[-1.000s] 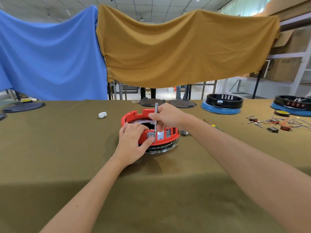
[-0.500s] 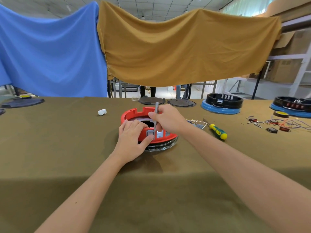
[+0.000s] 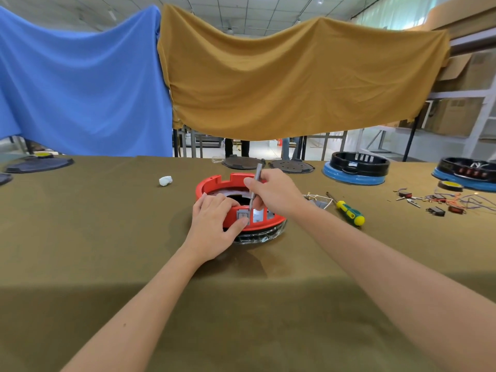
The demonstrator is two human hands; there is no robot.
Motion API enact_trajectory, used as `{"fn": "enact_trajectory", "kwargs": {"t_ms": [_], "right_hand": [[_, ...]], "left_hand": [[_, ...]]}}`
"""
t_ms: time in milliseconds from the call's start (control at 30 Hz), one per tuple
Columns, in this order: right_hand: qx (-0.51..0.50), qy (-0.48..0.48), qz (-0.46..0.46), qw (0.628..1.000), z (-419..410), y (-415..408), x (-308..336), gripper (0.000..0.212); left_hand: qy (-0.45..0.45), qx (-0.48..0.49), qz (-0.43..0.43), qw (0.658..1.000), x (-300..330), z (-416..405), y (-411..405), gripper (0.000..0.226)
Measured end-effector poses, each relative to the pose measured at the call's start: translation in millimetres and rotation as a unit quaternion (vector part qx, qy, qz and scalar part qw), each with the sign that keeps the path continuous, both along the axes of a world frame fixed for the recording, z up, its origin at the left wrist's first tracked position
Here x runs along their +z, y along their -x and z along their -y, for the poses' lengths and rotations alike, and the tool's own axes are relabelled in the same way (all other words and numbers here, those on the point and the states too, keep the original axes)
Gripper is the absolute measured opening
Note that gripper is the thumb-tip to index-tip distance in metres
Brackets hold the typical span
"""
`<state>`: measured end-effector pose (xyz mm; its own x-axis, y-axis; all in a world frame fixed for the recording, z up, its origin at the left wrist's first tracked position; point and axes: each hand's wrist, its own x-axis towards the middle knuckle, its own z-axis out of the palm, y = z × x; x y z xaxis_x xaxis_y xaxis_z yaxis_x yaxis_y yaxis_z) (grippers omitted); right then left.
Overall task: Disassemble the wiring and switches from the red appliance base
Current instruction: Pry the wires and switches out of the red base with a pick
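the red appliance base [image 3: 214, 183] sits at frame centre on the olive-covered bench [image 3: 107, 237]. its near-left wall is hidden under the left hand [image 3: 212, 229], whose fingers curl over the rim while the thumb presses beside a grey switch [image 3: 243, 215] set in the near wall. the right hand [image 3: 273, 194] covers the base's right rim; its fingers pinch a thin grey metal tool [image 3: 256, 183] held nearly upright, tip at the opening just right of the switch. the tip itself is too small to make out. the base's interior is mostly hidden.

right of the base lie loose white wires [image 3: 314, 198], partly behind the right forearm, and a yellow-green screwdriver [image 3: 349, 212]. far right: removed switches and wiring [image 3: 442, 202], indistinct. upper right: two black-and-blue bases [image 3: 357, 167], the farther one cut off by the frame edge. a white lump [image 3: 165, 180] lies left of centre.
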<state>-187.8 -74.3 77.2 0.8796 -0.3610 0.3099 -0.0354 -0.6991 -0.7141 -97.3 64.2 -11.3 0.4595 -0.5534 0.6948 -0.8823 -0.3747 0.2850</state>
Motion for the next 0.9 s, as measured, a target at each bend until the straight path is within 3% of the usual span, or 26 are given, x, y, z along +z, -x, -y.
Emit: {"fn": "enact_trajectory", "kwargs": {"t_ms": [233, 367, 633, 800, 900], "right_hand": [[-0.034, -0.018, 0.045, 0.998, -7.9, 1.7, -16.0, 0.028], [-0.022, -0.045, -0.001, 0.999, -2.4, -3.2, -6.8, 0.030], [0.004, -0.012, -0.056, 0.998, 3.2, -5.9, 3.2, 0.031], [0.026, -0.055, 0.067, 0.996, 0.8, -2.4, -3.8, 0.030], [0.073, -0.010, 0.084, 0.994, -4.6, -4.2, -1.5, 0.026]], "left_hand": [[0.000, 0.001, 0.003, 1.000, -0.8, 0.8, -0.9, 0.056], [-0.002, 0.005, 0.004, 1.000, -0.9, 1.4, -1.2, 0.047], [0.009, 0.000, 0.002, 1.000, -1.5, 1.8, -1.7, 0.055], [0.014, -0.005, 0.000, 1.000, -2.1, 0.9, -4.3, 0.054], [0.015, -0.003, 0.005, 1.000, -2.6, 1.5, -4.8, 0.054]]}}
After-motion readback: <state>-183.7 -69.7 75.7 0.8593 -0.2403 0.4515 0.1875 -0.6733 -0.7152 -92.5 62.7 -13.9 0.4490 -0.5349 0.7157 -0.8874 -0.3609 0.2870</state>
